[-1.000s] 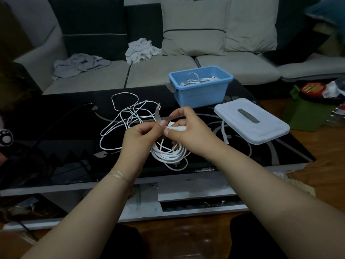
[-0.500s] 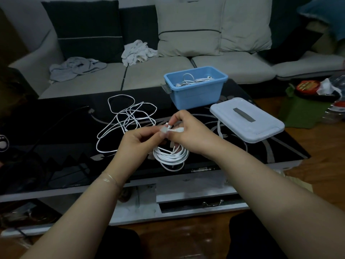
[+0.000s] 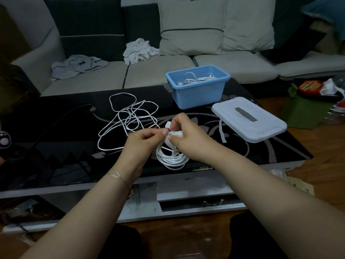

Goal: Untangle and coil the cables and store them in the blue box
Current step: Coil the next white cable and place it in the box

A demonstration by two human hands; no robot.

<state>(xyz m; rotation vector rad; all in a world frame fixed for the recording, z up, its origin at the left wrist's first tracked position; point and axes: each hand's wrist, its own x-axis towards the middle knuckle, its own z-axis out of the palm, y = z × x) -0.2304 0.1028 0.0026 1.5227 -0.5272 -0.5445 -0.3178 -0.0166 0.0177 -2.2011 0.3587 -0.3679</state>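
Head view. Landmark: blue box [image 3: 197,88], open-topped, standing at the far side of the black glass bench [image 3: 56,146]. Inside the box: white coiled cables [image 3: 192,80], lying low against the bottom, loops and a plug end showing above the rim line. Grey latch on the box's left end

Right of the box and nearer the camera: its white lid [image 3: 249,121], off, lying flat on the bench, grey handle strip up. A grey strap [image 3: 222,131] lies on the bench at the lid's left edge

Left of the box and nearer: loose white cable [image 3: 128,116], tangled in open loops, spread flat on the bench

In front of the box, over the near half of the bench: both hands meet at a coiled white cable [image 3: 172,157]. The coil hangs below the hands, several turns together. Right hand [image 3: 188,137] grips the top of the coil, fingers curled round it, thumb and forefinger pinching a white tie [image 3: 167,126] that stands up above the bundle. Left hand [image 3: 143,141] pinches the bundle from the left, thumb tip against the right hand's fingers; what exactly it holds is hidden between the two hands

Behind the box: light sofa [image 3: 158,71] with cushions; crumpled white cloth [image 3: 139,50] and grey cloth [image 3: 78,65] on the seat
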